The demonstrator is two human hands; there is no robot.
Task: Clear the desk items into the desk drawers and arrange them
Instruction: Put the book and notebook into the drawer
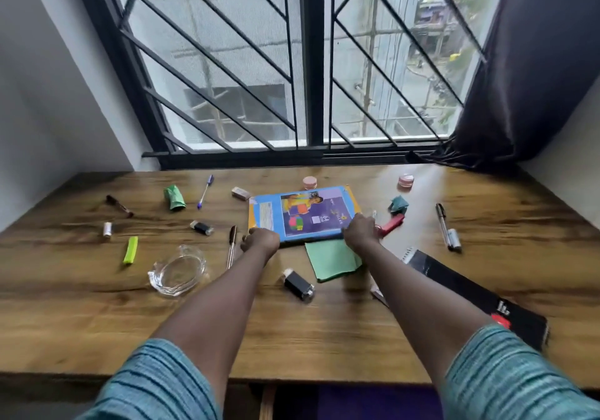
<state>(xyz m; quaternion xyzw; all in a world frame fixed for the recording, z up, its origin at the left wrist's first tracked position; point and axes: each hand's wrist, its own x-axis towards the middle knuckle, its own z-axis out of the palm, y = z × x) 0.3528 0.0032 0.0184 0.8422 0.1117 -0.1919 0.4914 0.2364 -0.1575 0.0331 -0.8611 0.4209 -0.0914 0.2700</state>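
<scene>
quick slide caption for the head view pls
Left hand and right hand hold the near edge of a blue notebook on a cluttered wooden desk.

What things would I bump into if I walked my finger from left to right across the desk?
Small white tube → green highlighter → glass dish → brown pen → blue notebook → silver pen.
</scene>
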